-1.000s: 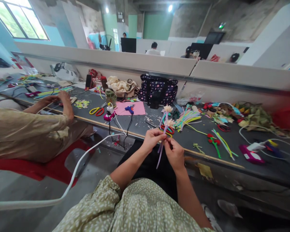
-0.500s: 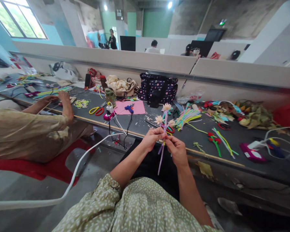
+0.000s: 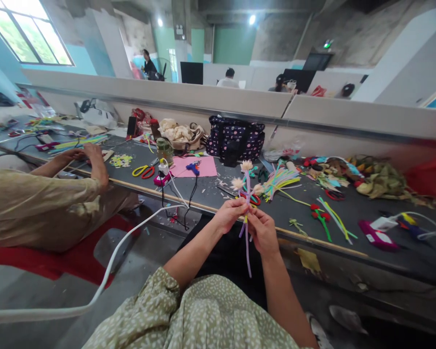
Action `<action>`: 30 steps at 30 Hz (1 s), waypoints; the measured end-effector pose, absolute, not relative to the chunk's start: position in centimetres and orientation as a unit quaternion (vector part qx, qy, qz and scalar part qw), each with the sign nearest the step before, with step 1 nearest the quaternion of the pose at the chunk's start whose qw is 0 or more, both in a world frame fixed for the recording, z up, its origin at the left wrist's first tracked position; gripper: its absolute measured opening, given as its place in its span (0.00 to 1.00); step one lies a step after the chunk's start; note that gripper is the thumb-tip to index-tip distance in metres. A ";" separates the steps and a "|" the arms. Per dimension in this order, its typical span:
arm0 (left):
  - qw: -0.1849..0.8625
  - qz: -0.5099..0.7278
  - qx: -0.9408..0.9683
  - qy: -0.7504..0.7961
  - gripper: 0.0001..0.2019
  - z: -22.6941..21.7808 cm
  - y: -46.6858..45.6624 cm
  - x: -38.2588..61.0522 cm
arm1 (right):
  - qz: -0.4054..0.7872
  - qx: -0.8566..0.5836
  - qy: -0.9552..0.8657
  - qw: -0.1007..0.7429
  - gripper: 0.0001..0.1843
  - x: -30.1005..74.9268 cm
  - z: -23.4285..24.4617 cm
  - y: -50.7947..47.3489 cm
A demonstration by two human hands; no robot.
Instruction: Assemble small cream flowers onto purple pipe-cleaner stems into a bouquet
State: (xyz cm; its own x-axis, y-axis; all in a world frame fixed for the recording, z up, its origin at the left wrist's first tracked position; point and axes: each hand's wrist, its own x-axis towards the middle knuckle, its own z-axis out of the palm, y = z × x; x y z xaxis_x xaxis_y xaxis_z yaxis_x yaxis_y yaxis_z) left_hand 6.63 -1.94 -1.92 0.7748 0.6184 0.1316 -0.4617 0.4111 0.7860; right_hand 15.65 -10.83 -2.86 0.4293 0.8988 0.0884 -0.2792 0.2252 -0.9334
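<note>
In front of my lap I hold a pipe-cleaner flower stem [image 3: 247, 242], lilac with cream blossoms [image 3: 246, 166] at its top. My left hand [image 3: 230, 214] is closed around the stem from the left. My right hand [image 3: 263, 231] pinches the same stem from the right, just below the left hand's fingertips. The stem's loose end hangs down between my wrists. Both hands hover at the front edge of the dark workbench [image 3: 305, 208].
On the bench lie a bundle of coloured pipe cleaners [image 3: 281, 178], red-and-green flowers [image 3: 321, 215], yellow scissors [image 3: 142, 170], a blue glue gun on pink paper [image 3: 194, 167], a dotted bag [image 3: 236, 138] and a white cable [image 3: 123, 247]. A co-worker's arms [image 3: 76, 160] rest on the bench at left.
The flower stem has turned in my hands: its loose end hung to the lower left and now hangs straight down. My hands stayed together at the bench edge.
</note>
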 end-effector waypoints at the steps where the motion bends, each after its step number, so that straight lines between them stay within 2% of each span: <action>1: 0.823 0.338 0.445 0.102 0.14 -1.9 -2.0 6.7 | 0.381 -0.485 -0.350 0.705 0.13 15.8 -2.8 -10.8; 4: 0.780 0.387 0.471 0.139 0.15 -1.9 -2.2 7.0 | 0.239 -0.573 -0.406 0.671 0.13 15.9 -2.8 -10.7; 7: 0.740 0.421 0.494 0.174 0.15 -2.0 -2.4 7.3 | 0.096 -0.666 -0.443 0.593 0.14 15.8 -3.1 -10.8; 11: 0.713 0.447 0.504 0.195 0.13 -2.0 -2.3 7.4 | -0.009 -0.713 -0.474 0.517 0.16 15.5 -3.6 -11.0; 26: 0.817 0.358 0.434 0.128 0.13 -1.8 -2.1 7.4 | 0.192 -0.605 -0.489 0.598 0.12 17.0 -2.6 -11.9; 30: 0.845 0.330 0.404 0.119 0.14 -1.7 -2.2 7.4 | 0.292 -0.551 -0.447 0.641 0.11 17.0 -2.7 -11.8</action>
